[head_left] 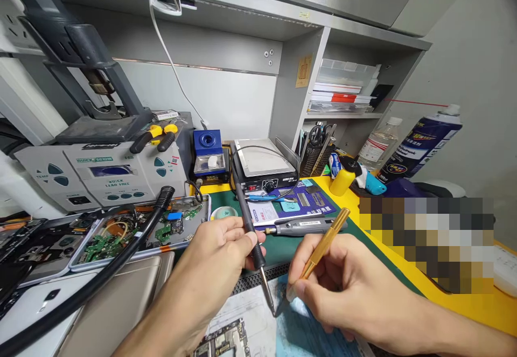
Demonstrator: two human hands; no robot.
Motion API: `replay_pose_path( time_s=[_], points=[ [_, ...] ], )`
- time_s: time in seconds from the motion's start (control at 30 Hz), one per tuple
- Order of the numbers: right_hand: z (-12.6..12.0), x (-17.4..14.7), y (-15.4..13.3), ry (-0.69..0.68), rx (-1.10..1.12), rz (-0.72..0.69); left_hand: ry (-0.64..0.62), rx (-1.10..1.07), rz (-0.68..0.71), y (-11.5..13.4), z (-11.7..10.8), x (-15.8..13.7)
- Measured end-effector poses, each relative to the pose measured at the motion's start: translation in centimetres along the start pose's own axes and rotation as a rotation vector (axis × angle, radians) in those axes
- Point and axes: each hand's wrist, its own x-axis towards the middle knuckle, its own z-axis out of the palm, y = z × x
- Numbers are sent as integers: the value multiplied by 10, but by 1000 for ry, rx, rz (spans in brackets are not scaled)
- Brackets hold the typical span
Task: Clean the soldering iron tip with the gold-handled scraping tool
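My left hand [230, 249] is closed around the dark grip of a soldering iron [252, 244], whose metal tip points down over the work surface. A slim tool with a gold metal handle [327, 241] sits in my right hand [343, 287], pinched like a pen. Its dark lower end comes close to the iron's tip; I cannot tell whether they touch. Beneath them lie a whitish sheet [258, 303] and a blue patterned surface [307, 327]. A phone circuit board [228, 341] is at the bottom, partly cut off by the frame and my left arm.
A hot air station [105, 174] stands at the left, its black hose [133, 254] crossing over opened phones and a parts tray [194, 228]. A heating plate [264, 163], a grey rotary pen [307, 226], a yellow bottle [343, 178] and a spray can [420, 144] stand or lie beyond my hands.
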Motion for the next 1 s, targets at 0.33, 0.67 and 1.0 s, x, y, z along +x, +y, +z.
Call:
replay_pose_path(
  time_s=[0.33,0.67,1.0],
  points=[
    [-3,-9,15,64,-246,-153,73,14,-35,-2,-3,-1],
    [-4,-9,18,77,-326,-216,69,16,-14,-3,-3,0],
    [-3,-10,21,126,-325,-258,70,22,-14,-2,-3,1]
  ],
)
